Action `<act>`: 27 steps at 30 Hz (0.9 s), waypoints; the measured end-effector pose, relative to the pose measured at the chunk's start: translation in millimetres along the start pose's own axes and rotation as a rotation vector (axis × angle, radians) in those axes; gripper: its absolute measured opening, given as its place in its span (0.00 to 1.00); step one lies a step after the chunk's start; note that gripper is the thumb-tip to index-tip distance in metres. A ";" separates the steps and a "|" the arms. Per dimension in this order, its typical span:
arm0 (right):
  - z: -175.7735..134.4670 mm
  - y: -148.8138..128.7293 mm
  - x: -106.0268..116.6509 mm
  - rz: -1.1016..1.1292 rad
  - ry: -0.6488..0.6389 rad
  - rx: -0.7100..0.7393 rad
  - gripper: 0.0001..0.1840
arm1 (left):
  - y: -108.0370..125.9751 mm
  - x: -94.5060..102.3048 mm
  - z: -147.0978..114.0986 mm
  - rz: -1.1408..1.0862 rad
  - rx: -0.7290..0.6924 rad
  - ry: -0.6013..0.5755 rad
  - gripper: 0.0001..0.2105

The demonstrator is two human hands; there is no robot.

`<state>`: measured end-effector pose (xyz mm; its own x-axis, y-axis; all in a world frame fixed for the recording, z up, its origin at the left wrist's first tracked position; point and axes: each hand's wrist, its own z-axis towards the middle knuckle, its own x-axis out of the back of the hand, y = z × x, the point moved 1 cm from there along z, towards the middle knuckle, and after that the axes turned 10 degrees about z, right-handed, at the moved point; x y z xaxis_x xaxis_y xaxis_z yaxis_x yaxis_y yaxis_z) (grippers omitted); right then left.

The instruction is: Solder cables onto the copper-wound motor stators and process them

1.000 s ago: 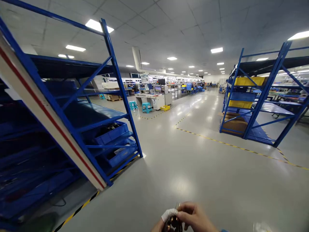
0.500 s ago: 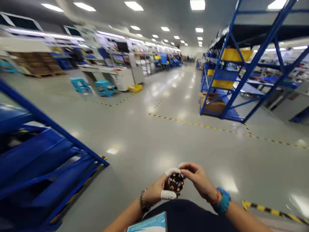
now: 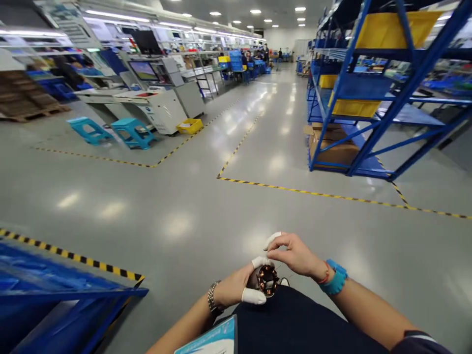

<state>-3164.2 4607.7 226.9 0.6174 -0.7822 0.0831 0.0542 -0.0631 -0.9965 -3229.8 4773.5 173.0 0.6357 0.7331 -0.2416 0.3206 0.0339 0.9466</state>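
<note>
My left hand (image 3: 241, 286), with white finger cots on the thumb and a fingertip, is wrapped round a motor stator (image 3: 268, 281). The stator is a dark ring with copper windings inside, its open face turned up toward me. Thin wires stick out at its upper right edge. Just above that edge my right hand (image 3: 291, 251) has its thumb and fingers pinched together, one finger in a white cot. A thin wire seems to run from the pinch down to the stator, but it is too fine to be sure.
A blue rack (image 3: 350, 123) with yellow bins stands at the right. Blue covered metalwork (image 3: 66, 295) is at the lower left. Two blue stools (image 3: 133, 132), a yellow crate (image 3: 190, 126) and workbenches line the left. Striped tape (image 3: 280, 187) marks the floor; people are far back.
The view has shifted forward along the floor and tilted lower. My right hand has risen slightly above the stator, which stays in my left hand.
</note>
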 end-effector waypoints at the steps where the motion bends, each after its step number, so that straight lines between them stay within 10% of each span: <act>1: 34.5 -5.6 12.5 0.005 -0.045 -0.015 0.06 | 12.6 21.1 12.6 -0.042 -0.012 0.030 0.29; 10: 343.2 9.8 80.6 0.105 -0.190 -0.146 0.18 | 79.3 263.9 75.8 -0.280 -0.318 0.354 0.26; 17: 542.3 18.2 131.1 -0.223 -0.105 -0.060 0.16 | 157.7 497.0 140.0 -0.211 -0.228 0.311 0.30; 27: 776.5 22.3 243.6 -0.769 -0.143 0.305 0.26 | 281.0 756.0 304.8 -0.040 -0.123 0.184 0.27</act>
<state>-2403.3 4896.9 227.6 0.4144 -0.5020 0.7592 0.6979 -0.3602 -0.6191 -2445.0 5130.3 191.3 0.4815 0.8409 -0.2469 0.2475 0.1398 0.9588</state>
